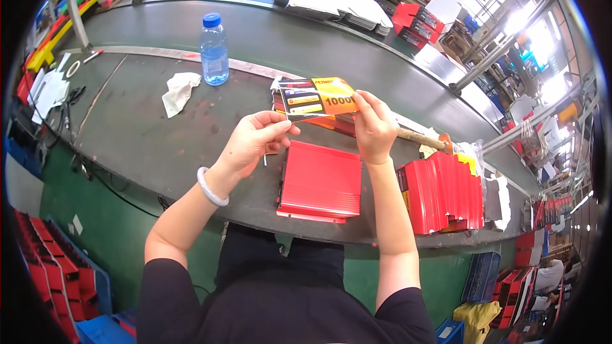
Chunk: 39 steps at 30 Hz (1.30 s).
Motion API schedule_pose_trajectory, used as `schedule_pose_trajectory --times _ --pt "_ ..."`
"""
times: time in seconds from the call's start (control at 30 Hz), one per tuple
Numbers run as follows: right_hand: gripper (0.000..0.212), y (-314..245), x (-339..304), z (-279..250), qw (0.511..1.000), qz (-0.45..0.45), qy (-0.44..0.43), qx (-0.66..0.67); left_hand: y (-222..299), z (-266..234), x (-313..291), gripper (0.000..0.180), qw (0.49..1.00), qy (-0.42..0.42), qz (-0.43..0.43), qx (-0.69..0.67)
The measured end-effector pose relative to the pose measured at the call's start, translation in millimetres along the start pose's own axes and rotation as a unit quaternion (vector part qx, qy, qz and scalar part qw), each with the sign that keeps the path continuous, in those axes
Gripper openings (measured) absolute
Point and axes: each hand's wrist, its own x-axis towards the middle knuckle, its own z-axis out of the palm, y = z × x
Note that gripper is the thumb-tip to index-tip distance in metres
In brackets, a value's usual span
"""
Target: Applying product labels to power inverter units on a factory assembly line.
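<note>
Both hands hold up a printed label, yellow, orange and black, above the table's working edge. My left hand pinches its lower left corner between thumb and fingers. At the right end, my right hand grips the label with thumb and fingers closed. Below the hands a flat red ribbed metal case lies on the dark table. A stack of similar coloured sheets shows partly behind and under the held label; the rest of it is hidden.
Several red metal cases stand in a row at right, near a wooden-handled tool. A blue-capped water bottle and a crumpled white cloth are at the back left. Beyond the metal rail runs a green conveyor belt.
</note>
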Motion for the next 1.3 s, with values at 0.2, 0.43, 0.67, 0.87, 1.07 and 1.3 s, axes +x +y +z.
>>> schedule_pose_trajectory --times 0.2,0.43,0.67,0.87,1.07,1.3 --pt "0.03 -8.0 2.0 -4.8 0.998 0.027 -0.061 0.005 0.4 -3.1 -2.9 0.014 1.0 0.007 0.028 0.008" --pt "0.029 -71.3 23.6 -18.8 0.975 0.071 -0.097 0.185 -4.3 5.8 -6.9 0.019 0.994 0.022 0.092 0.046" --pt "0.008 -94.5 26.5 -13.1 0.99 0.016 -0.1 0.101 -7.0 0.2 -11.4 0.017 0.98 0.028 0.169 0.099" --pt "0.007 -104.8 33.4 -34.8 0.981 -0.039 -0.171 -0.082 -7.1 8.2 -9.2 0.017 0.979 0.009 0.166 0.12" --pt "0.006 -107.7 27.4 -38.3 0.982 -0.014 -0.155 -0.105 -8.7 14.1 -7.5 0.018 0.97 -0.004 0.17 0.172" --pt "0.007 -94.6 13.7 -29.1 0.982 0.162 -0.021 0.091 -3.7 22.2 2.4 0.005 0.96 -0.058 0.203 0.186"
